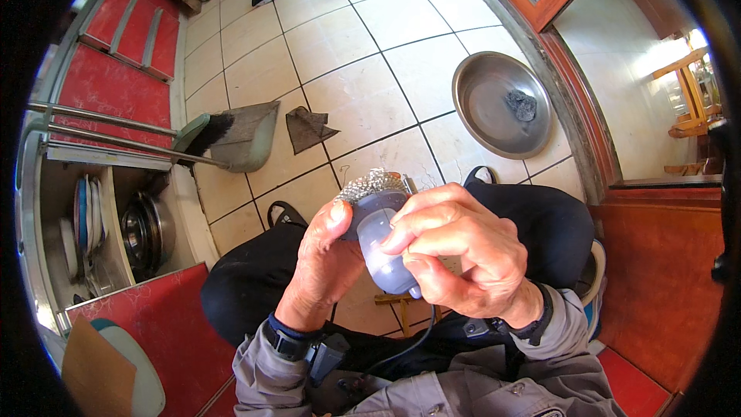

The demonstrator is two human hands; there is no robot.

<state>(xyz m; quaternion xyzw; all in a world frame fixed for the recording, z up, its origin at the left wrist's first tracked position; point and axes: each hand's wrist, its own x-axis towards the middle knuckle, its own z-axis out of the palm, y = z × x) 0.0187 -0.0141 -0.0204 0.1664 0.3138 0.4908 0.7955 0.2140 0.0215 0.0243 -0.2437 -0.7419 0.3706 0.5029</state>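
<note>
Over my lap I hold a steel-wool scrubber with a rounded, bluish-grey plastic handle [378, 235]. Its coil of shiny steel wool [374, 184] faces away from me, and loose wire strands stick out around it. My left hand [320, 266] wraps the scrubber's left side, thumb up beside the wool. The fingers of my right hand [467, 251] are bent and pressed onto the top and right of the plastic handle. A small metal piece shows beside the wool near my right fingers; its kind I cannot make out.
On the tiled floor ahead right sits a steel basin [482, 104] with a dark grey wad [521, 106] in it. A dustpan [258, 139] and a grey rag [309, 128] lie ahead left. Red cabinets [112, 85] line the left, one open with plates and pans. A wooden door frame [575, 100] stands right.
</note>
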